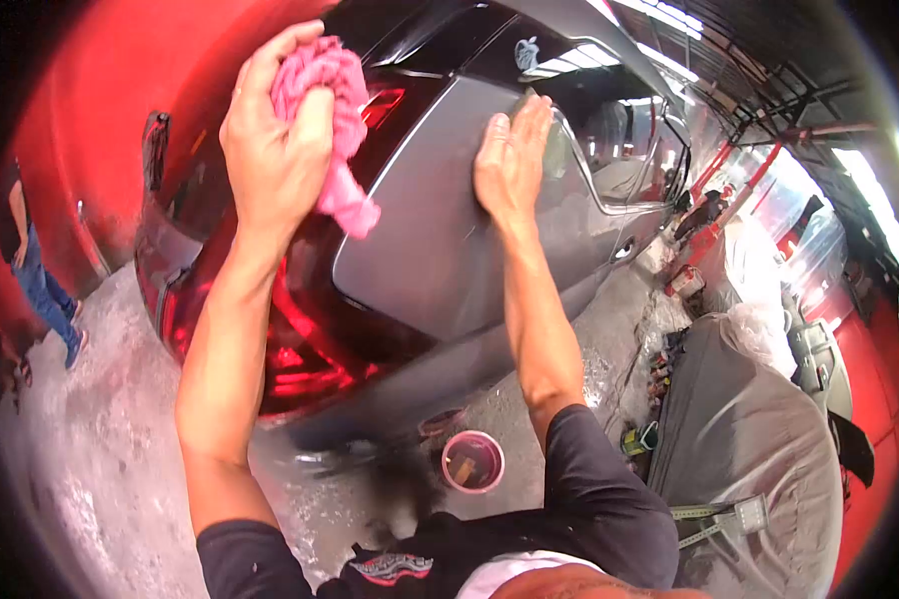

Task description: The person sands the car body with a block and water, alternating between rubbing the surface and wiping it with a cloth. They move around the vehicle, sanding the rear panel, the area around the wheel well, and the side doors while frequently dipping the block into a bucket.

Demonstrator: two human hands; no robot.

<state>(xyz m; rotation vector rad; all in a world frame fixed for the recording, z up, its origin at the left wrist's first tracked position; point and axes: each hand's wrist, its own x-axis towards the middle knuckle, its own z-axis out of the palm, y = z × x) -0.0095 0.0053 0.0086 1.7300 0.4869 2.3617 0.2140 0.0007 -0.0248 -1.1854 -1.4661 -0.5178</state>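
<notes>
My left hand (280,140) grips a crumpled pink cloth (330,90), whose loose end hangs down over the car's red tail light (300,349). To the right, my right hand (512,160) lies with its fingers stretched out on the matte grey car panel (420,200). Something small and greenish shows at its fingertips, too hidden to make out. An apple-shaped sticker (526,54) is on the dark glass above.
A pink bucket (473,462) with something inside stands on the wet floor (110,429) below the car. At the right is a grey covered object (749,449) beside bottles and cans. A person in jeans (42,270) stands at the far left.
</notes>
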